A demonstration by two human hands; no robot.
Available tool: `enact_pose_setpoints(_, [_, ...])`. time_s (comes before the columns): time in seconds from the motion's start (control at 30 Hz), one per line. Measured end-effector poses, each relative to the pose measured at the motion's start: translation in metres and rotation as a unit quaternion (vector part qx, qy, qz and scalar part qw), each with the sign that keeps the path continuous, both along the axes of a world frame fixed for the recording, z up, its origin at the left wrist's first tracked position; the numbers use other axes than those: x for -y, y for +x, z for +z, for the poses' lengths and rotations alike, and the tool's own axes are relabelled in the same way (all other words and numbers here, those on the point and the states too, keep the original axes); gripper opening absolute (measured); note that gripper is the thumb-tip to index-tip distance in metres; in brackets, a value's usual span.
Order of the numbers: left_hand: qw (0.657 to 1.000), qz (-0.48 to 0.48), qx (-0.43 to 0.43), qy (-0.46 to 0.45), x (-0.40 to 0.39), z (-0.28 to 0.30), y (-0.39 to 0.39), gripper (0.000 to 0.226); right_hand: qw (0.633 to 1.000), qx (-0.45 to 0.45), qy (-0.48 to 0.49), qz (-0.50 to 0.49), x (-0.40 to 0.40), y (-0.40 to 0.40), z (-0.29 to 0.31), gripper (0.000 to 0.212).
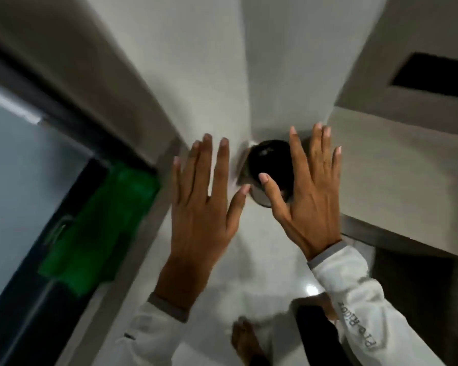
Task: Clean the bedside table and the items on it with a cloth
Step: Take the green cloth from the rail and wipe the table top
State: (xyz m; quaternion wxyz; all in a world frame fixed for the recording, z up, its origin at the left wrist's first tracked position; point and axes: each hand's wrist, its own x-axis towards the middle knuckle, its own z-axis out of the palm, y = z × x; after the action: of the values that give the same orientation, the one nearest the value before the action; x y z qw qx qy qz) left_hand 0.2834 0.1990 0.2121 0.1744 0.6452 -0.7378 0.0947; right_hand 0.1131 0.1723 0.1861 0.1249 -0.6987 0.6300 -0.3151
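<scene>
Both of my hands are raised in front of me, backs toward the camera, fingers spread and holding nothing. My left hand [204, 202] is at centre left, my right hand [307, 191] at centre right. Between and behind them a round black object [269, 159] with a metal rim stands on the floor in a wall corner. No cloth or bedside table can be made out in this view.
A glossy white floor [222, 273] stretches below, with my bare feet [245, 339] near the bottom. On the left is a dark-framed glass panel [16, 180] with a green block [103, 228] behind it. A grey ledge [397, 180] and a dark opening [434, 75] are on the right.
</scene>
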Motion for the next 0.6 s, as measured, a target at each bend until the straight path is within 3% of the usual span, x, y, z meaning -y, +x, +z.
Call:
enact_pose_setpoints(0.1, [0.998,0.064,-0.005,0.013,-0.038,-0.004,0.054,0.061,0.980,0.152,0.109,0.061,-0.019,0.076,0.001,0.074])
enact_pose_setpoints(0.17, [0.992,0.122,0.018,0.018,-0.054,-0.004,0.089,0.068,0.922,0.298,0.238,0.065,-0.025,0.120,0.001,0.071])
enact_pose_setpoints(0.23, [0.981,0.179,0.051,0.054,-0.068,-0.002,0.118,0.081,0.838,0.402,0.366,0.042,-0.024,0.157,0.004,0.064])
enact_pose_setpoints(0.3, [0.974,0.190,0.075,0.101,-0.077,-0.004,0.136,0.092,0.774,0.465,0.430,0.019,-0.019,0.182,0.005,0.056])
enact_pose_setpoints(0.33, [0.972,0.182,0.085,0.120,-0.080,-0.006,0.140,0.093,0.762,0.483,0.432,0.002,-0.016,0.190,0.004,0.054])
enact_pose_setpoints(0.43, [0.970,0.177,0.105,0.131,-0.088,-0.014,0.140,0.083,0.786,0.476,0.392,-0.040,-0.008,0.203,0.000,0.053])
enact_pose_setpoints(0.53, [0.977,0.178,0.094,0.069,-0.096,-0.022,0.140,0.067,0.831,0.432,0.347,-0.046,-0.002,0.210,0.000,0.062])
enact_pose_setpoints(0.6, [0.981,0.169,0.086,0.030,-0.102,-0.027,0.139,0.057,0.841,0.425,0.330,-0.052,0.002,0.209,-0.002,0.067])
